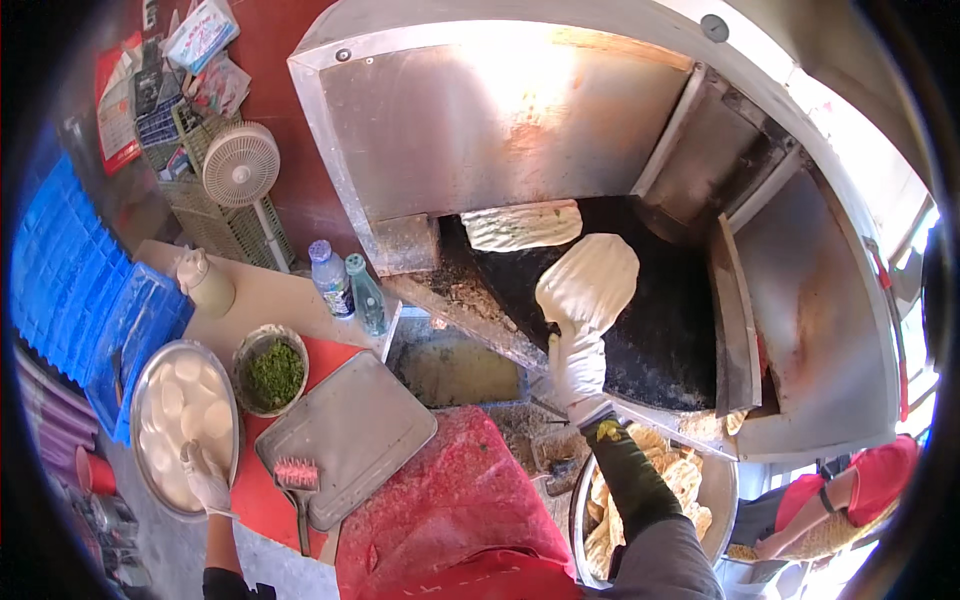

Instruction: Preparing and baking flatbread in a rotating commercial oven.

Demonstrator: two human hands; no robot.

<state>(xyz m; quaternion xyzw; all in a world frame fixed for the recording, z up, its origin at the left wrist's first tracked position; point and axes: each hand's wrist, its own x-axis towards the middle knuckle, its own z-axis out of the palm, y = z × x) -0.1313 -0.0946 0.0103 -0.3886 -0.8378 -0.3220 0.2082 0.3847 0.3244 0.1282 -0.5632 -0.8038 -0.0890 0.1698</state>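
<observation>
My left hand point(202, 474), in a thin pale glove, reaches over the near rim of a round metal basin point(233, 450). Its fingertips are at the pale dough pieces point(172, 400) inside; whether it grips one cannot be told. My right hand point(577, 375), gloved in white with a dark green sleeve above the wrist, is stretched out over a black griddle point(671, 322). From its fingers extends a flat, pale sheet of stretched dough point(589, 281) with ridges along it. Behind that, a second dough sheet point(523, 225) with green flecks lies on the griddle.
A metal hood point(510, 120) surrounds the griddle. Cooked flatbreads point(679, 480) fill a large metal bowl under my right arm. To the left are a bowl of chopped greens point(276, 375), a metal tray point(352, 427), a spiked roller point(296, 474) and bottles point(367, 296). Another person point(817, 495) stands at right.
</observation>
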